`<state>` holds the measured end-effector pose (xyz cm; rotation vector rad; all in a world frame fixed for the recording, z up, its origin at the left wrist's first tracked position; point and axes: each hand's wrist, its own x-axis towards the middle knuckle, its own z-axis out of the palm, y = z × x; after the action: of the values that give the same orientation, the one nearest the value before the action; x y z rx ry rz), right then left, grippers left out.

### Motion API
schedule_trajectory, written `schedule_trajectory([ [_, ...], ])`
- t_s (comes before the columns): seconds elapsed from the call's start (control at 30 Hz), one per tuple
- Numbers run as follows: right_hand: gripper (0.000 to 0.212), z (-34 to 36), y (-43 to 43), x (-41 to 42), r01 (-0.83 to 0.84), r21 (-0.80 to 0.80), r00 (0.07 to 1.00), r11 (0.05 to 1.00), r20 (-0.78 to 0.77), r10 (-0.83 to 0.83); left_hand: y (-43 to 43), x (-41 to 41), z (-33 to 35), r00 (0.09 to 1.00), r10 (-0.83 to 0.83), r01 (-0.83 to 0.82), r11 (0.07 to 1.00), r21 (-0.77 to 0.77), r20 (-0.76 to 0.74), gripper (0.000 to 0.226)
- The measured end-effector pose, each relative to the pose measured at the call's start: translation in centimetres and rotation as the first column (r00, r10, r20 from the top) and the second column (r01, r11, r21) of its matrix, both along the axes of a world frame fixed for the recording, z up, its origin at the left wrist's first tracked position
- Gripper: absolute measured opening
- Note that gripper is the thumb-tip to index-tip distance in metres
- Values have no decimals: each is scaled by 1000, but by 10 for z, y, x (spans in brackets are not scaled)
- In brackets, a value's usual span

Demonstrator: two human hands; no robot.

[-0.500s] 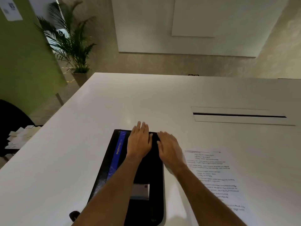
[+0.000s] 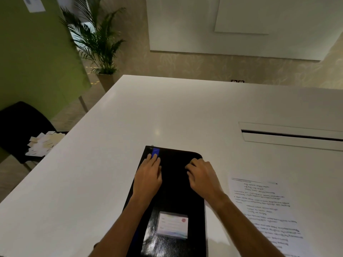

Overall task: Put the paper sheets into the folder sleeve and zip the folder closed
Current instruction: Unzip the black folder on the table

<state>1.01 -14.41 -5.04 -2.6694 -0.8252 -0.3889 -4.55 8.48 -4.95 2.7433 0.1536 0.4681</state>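
A closed black zip folder (image 2: 174, 199) lies on the white table (image 2: 92, 182) in front of me, with a blue stripe along its left side and a clear label pocket (image 2: 172, 227) on its cover. My left hand (image 2: 148, 175) rests flat on the folder's upper left, fingers over the blue stripe. On the upper right part of the folder, near its right edge, my right hand (image 2: 202, 177) rests with its fingers curled. A printed paper sheet (image 2: 267, 216) lies on the table to the right of the folder.
A long cable slot (image 2: 291, 135) is cut into the table at the far right. Off the table's left edge stands a black chair (image 2: 20, 127) with several small cards (image 2: 43, 143) on it. A potted palm (image 2: 100, 43) stands beyond the far left corner.
My hands have spread apart on the folder: the left slid toward the blue stripe, the right toward the right edge with fingers curling. The view has shifted closer.
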Motion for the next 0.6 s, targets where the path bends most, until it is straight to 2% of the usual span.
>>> schedule_trajectory([
  [0.07,22,13,10,16,0,-23,1000,1000,-25,0,0,1,-8,999,-4,4,1000,16,38,52],
  [0.17,30,29,30,41,-33,-28,997,999,-77,30,1,4,-16,998,-1,0,1000,17,65,59],
  [0.37,48,46,81,86,-160,-77,953,984,-271,134,5,10,-20,998,41,-35,993,115,-50,89],
  [0.5,61,51,113,110,-223,-88,893,971,-417,167,5,9,-22,997,50,-44,993,111,-52,89],
  [0.6,62,51,133,124,-279,-127,876,952,-440,198,5,10,-20,997,54,-48,992,117,-51,89],
])
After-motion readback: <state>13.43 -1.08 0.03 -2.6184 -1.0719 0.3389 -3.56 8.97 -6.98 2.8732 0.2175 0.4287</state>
